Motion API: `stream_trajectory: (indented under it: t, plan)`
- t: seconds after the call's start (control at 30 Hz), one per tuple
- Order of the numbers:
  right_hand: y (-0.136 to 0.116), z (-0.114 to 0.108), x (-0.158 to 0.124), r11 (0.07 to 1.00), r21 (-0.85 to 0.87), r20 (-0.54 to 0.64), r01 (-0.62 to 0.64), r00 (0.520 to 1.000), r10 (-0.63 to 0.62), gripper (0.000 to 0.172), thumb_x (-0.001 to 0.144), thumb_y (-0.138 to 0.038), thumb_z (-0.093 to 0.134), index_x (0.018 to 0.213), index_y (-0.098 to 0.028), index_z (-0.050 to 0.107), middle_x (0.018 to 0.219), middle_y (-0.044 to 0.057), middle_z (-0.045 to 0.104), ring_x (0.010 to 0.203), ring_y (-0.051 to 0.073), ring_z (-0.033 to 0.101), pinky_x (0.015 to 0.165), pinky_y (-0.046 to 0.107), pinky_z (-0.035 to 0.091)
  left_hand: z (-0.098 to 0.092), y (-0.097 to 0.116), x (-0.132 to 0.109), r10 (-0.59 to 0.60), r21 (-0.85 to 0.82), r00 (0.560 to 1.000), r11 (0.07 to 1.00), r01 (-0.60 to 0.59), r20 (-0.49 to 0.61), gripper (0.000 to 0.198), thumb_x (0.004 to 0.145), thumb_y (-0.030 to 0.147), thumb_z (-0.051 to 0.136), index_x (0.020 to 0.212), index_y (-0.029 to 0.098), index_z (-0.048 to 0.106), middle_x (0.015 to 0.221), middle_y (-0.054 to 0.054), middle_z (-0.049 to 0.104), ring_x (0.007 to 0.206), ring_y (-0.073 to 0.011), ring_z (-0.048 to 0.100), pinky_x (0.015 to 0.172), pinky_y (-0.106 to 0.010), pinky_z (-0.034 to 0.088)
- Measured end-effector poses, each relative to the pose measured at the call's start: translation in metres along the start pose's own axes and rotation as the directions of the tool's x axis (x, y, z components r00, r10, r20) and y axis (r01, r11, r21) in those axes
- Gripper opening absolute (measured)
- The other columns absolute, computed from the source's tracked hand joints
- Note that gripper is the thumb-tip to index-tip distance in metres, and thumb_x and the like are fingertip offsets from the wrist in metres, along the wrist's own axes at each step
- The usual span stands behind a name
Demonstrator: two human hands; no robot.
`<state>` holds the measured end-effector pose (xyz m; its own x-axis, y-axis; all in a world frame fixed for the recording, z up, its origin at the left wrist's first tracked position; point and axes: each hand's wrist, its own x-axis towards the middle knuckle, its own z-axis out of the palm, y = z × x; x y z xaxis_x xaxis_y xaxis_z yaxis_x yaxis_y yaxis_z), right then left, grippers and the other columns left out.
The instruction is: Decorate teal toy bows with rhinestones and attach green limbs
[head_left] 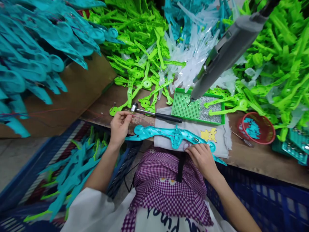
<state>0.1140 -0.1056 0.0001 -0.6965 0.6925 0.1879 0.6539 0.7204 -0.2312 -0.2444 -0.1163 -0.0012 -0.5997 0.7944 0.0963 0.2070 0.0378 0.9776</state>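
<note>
Head view: the left hand [120, 127] has its thumb and pointing finger together at the tips, and they seem to pinch a thin thread [137, 117]. The right hand [201, 158] has bent fingers by the right end of a blue part [177, 137]. I cannot tell if those fingers are clamped on it or just rest there. A small purple loop [186, 146] is next to their tips.

The blue part lies flat between the two hands, partly on a cloth [223, 143]. Its left end is just below the left fingers. A hammer [169, 118] lies to the right of the left fingertips, with its head close to them. Past the right fingers, farther from the body, is a green tray [183, 103] with tiny silver bits. A gray screwdriver [222, 54] hangs over the tray. Right of the right fingers is a red basket [272, 133] with blue bits.

Beyond both hands are big heaps of green parts [135, 42] and clear parts [190, 54]. Below the left hand, more blue and green parts sit in a crate [21, 190].
</note>
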Motion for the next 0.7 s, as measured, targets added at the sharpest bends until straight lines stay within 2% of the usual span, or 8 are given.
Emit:
stream_trajectory:
  t: [0.07, 0.17, 0.23, 0.3, 0.37, 0.47, 0.57, 0.7]
  plan:
    - [0.001, -0.003, -0.004, 0.992, 0.083, -0.139, -0.096, 0.985, 0.106, 0.009, 0.092, -0.023, 0.053, 0.095, -0.021, 0.061, 0.088, 0.006, 0.067, 0.082, 0.02, 0.057, 0.079, 0.036, 0.041, -0.005, 0.001, 0.005, -0.081, -0.089, 0.997, 0.993, 0.081, 0.013, 0.025, 0.076, 0.037, 0.072, 0.087, 0.019, 0.058, 0.074, 0.001, 0.063, 0.063, -0.0102, 0.06, 0.062, -0.022, 0.051]
    - [-0.015, 0.006, -0.025, 0.93, 0.294, -0.285, -0.222, 0.908, 0.307, 0.009, 0.089, -0.02, 0.056, 0.097, -0.023, 0.06, 0.085, 0.005, 0.066, 0.082, 0.019, 0.061, 0.077, 0.033, 0.047, -0.013, 0.0, 0.014, -0.243, -0.3, 0.968, 0.921, 0.25, 0.061, 0.024, 0.073, 0.03, 0.075, 0.083, 0.02, 0.056, 0.077, 0.0, 0.066, 0.063, -0.0093, 0.062, 0.06, -0.02, 0.052]
    - [-0.033, 0.021, -0.042, 0.878, 0.389, -0.172, -0.278, 0.914, 0.366, 0.013, 0.089, -0.022, 0.056, 0.102, -0.024, 0.059, 0.088, 0.005, 0.066, 0.082, 0.018, 0.064, 0.074, 0.031, 0.05, -0.016, -0.003, 0.018, -0.342, -0.397, 0.933, 0.845, 0.358, 0.114, 0.021, 0.073, 0.022, 0.075, 0.082, 0.019, 0.055, 0.084, -0.002, 0.069, 0.066, -0.0081, 0.063, 0.06, -0.018, 0.052]
    - [-0.049, 0.038, -0.055, 0.822, 0.404, -0.045, -0.402, 0.889, 0.456, 0.029, 0.09, -0.032, 0.055, 0.117, -0.022, 0.055, 0.106, 0.011, 0.066, 0.085, 0.019, 0.066, 0.072, 0.032, 0.052, -0.017, -0.005, 0.02, -0.402, -0.447, 0.901, 0.783, 0.432, 0.165, 0.018, 0.076, 0.016, 0.072, 0.082, 0.018, 0.055, 0.089, -0.003, 0.071, 0.068, -0.0069, 0.064, 0.061, -0.015, 0.053]
    - [-0.06, 0.052, -0.06, 0.73, 0.403, 0.016, -0.552, 0.801, 0.598, 0.041, 0.091, -0.043, 0.052, 0.123, -0.019, 0.052, 0.115, 0.014, 0.063, 0.08, 0.018, 0.067, 0.068, 0.031, 0.052, -0.014, -0.006, 0.021, -0.42, -0.483, 0.887, 0.746, 0.458, 0.191, 0.013, 0.08, 0.011, 0.067, 0.082, 0.018, 0.055, 0.09, -0.003, 0.071, 0.069, -0.0061, 0.065, 0.063, -0.014, 0.053]
    - [-0.066, 0.064, -0.056, 0.618, 0.356, 0.034, -0.701, 0.671, 0.741, 0.047, 0.088, -0.056, 0.048, 0.113, -0.017, 0.058, 0.102, 0.01, 0.065, 0.072, 0.017, 0.064, 0.061, 0.028, 0.047, -0.007, -0.001, 0.02, -0.421, -0.52, 0.885, 0.72, 0.46, 0.201, 0.01, 0.085, 0.007, 0.059, 0.082, 0.016, 0.055, 0.092, -0.005, 0.072, 0.071, -0.0055, 0.067, 0.067, -0.012, 0.054]
    - [-0.064, 0.074, -0.046, 0.628, 0.251, 0.07, -0.737, 0.66, 0.748, 0.054, 0.086, -0.064, 0.044, 0.106, -0.018, 0.064, 0.088, 0.006, 0.065, 0.069, 0.017, 0.061, 0.057, 0.027, 0.04, -0.002, 0.007, 0.017, -0.419, -0.511, 0.88, 0.719, 0.472, 0.225, 0.011, 0.088, 0.007, 0.054, 0.082, 0.016, 0.054, 0.097, -0.008, 0.073, 0.078, -0.007, 0.069, 0.072, -0.013, 0.055]
    - [-0.057, 0.076, -0.043, 0.661, 0.294, 0.171, -0.69, 0.719, 0.674, 0.053, 0.093, -0.057, 0.034, 0.089, -0.018, 0.07, 0.081, 0.007, 0.066, 0.07, 0.017, 0.06, 0.062, 0.027, 0.04, -0.006, 0.014, 0.009, -0.393, -0.472, 0.892, 0.757, 0.452, 0.223, 0.009, 0.087, 0.014, 0.06, 0.084, 0.018, 0.053, 0.099, -0.007, 0.073, 0.093, -0.0119, 0.07, 0.081, -0.019, 0.057]
